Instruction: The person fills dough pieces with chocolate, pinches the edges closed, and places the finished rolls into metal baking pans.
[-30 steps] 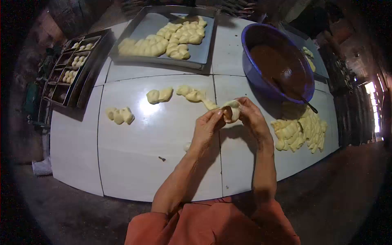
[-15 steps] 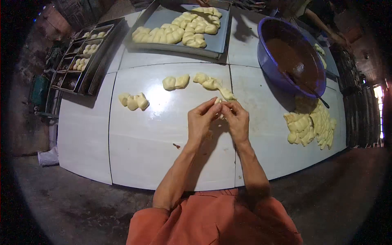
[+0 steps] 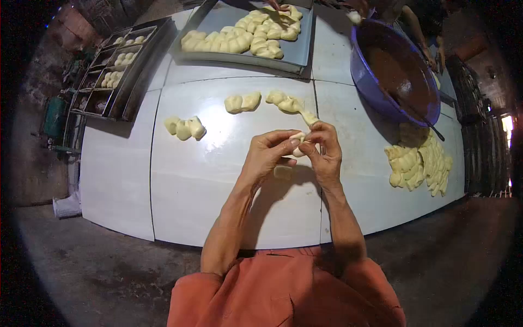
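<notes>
my left hand [image 3: 265,152] and right hand [image 3: 326,152] are together over the middle of the white table [image 3: 180,185], both closed on one small dough piece [image 3: 298,143] – fingertips of both pinch it between them, held just above the tabletop. most of the piece is hidden by my fingers, so can't tell its exact shape.

just under my hands, on the table, lies another small dough lump [image 3: 282,172], partly in shadow. far of my hands there's a short row of dough lumps [image 3: 289,104], its near end just beside my right fingers. left of that row sits a pair of lumps [image 3: 243,102], and further left a cluster of three [image 3: 185,128], well apart from my hands.

at the far edge – a metal tray [image 3: 218,22] w/ many shaped dough pieces. far right is a blue bowl [image 3: 370,82] of brown filling w/ a spoon [image 3: 422,119] in it. near right of the bowl is a pile of dough strips [image 3: 419,163]. far left, a rack of tins [image 3: 109,71] holds more dough.
</notes>
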`<action>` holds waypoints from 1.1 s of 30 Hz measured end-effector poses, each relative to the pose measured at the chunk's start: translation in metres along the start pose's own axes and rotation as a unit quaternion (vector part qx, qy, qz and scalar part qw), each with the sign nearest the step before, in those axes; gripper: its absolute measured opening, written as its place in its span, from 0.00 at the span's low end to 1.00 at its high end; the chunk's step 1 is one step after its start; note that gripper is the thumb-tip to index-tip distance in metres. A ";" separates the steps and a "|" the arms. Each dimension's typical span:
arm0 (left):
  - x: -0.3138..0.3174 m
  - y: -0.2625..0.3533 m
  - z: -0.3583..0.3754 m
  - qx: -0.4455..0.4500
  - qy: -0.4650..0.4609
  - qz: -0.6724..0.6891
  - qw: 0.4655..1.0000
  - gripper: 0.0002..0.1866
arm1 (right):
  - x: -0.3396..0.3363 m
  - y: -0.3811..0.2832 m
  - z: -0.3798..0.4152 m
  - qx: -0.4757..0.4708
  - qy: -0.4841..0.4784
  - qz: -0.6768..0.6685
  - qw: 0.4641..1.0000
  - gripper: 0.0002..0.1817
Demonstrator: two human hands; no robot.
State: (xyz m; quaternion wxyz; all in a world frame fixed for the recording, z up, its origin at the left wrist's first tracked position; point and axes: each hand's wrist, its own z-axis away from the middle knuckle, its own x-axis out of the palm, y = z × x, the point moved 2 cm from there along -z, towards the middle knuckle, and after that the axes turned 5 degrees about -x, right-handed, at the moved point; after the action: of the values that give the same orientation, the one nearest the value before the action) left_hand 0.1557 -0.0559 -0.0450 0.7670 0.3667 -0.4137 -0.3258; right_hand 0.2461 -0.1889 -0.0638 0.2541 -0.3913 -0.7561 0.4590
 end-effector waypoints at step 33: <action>-0.008 -0.021 0.061 0.157 0.046 -0.539 0.826 0.31 | 0.013 -0.017 0.044 0.375 -0.166 0.096 0.907 0.18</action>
State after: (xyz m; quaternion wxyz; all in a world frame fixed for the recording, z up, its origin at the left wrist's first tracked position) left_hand 0.0945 -0.0782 -0.0422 0.4199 0.6615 -0.1602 -0.6004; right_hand 0.2003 -0.2042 -0.0682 0.2079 -0.2561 -0.5185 0.7889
